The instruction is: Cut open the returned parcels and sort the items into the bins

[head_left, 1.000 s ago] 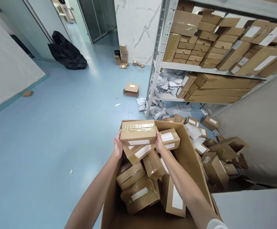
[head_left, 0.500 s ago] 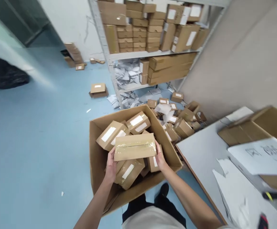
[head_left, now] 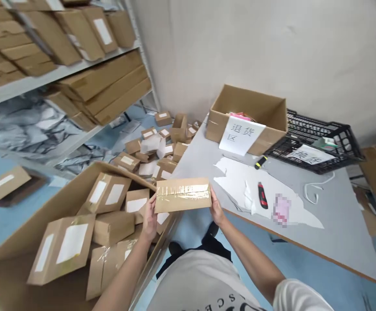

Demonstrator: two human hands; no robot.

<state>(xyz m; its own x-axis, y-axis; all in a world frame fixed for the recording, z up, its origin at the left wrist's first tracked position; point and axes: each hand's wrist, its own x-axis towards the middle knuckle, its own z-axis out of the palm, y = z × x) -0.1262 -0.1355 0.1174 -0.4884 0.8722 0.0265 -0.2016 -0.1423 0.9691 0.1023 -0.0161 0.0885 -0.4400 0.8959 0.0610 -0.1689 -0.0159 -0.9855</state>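
Note:
I hold a flat brown taped parcel (head_left: 183, 195) level in front of me. My left hand (head_left: 149, 216) grips its left end and my right hand (head_left: 216, 211) grips its right end. The parcel hangs over the gap between a big open carton (head_left: 22, 235) on the floor, filled with several similar labelled parcels, and the near left edge of a grey table (head_left: 336, 216).
On the table lie torn white paper, a red utility knife (head_left: 263, 195), a yellow-black marker (head_left: 260, 162), an open box with a paper sign (head_left: 249, 119) and a black crate (head_left: 317, 142). Metal shelves (head_left: 61, 73) with cartons stand at left. Loose parcels (head_left: 157, 147) litter the floor.
My view and body have swung right, from the carton to the table. The parcel, lifted out of the carton, stays in both hands and now sits near the table's edge.

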